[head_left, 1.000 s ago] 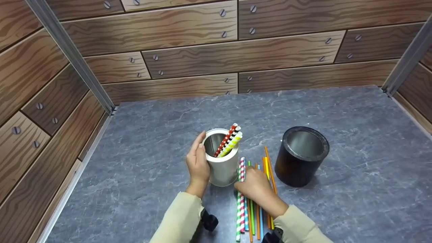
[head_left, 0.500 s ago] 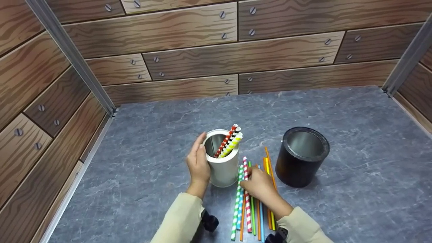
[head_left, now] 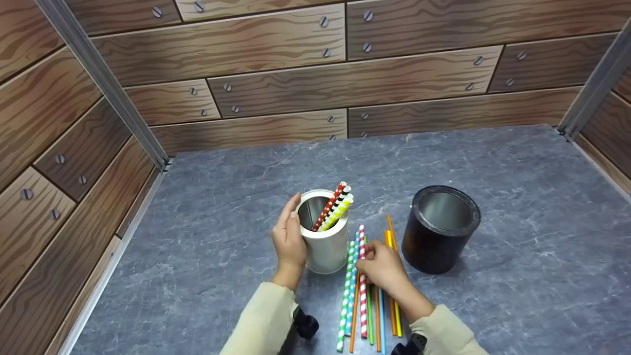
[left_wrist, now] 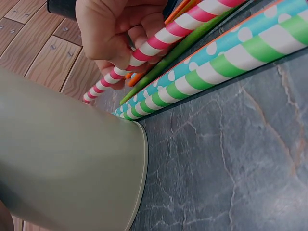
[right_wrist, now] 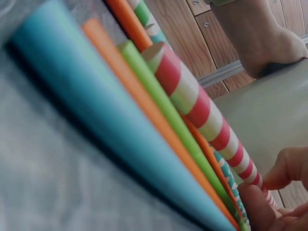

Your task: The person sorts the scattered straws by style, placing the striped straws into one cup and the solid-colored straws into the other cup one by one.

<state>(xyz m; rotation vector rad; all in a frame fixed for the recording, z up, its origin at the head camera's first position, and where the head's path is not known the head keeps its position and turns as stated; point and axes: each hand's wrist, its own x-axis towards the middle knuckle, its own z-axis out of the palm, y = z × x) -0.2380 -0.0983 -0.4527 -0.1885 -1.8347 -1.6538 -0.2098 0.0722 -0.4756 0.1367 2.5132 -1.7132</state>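
Note:
My right hand (head_left: 384, 268) pinches a red-and-white striped paper straw (head_left: 363, 305) between thumb and fingers. The left wrist view shows that striped straw (left_wrist: 179, 27) running diagonally across the others. My left hand (head_left: 290, 241) rests with extended fingers against the left side of a whitish cylindrical holder (head_left: 326, 254). Inside that holder lean a red dotted straw (head_left: 329, 207), a black-and-white straw (head_left: 346, 189) and a yellow-and-white straw (head_left: 337, 214). Beside the held straw lie a green-and-white striped straw (head_left: 345, 310) and a blue dotted straw (head_left: 350, 305).
Several thin plain straws lie under and beside my right hand, including a blue straw (head_left: 381, 320) and a yellow straw (head_left: 398, 323). A black cylindrical holder (head_left: 434, 251) stands to the right. Wood-patterned walls (head_left: 276, 93) enclose the grey marbled tabletop (head_left: 222, 197).
My right hand has moved slightly right, drawing the red-striped straw away from the green-striped and blue dotted ones, which have spread left. My left hand and the whitish holder have stayed put.

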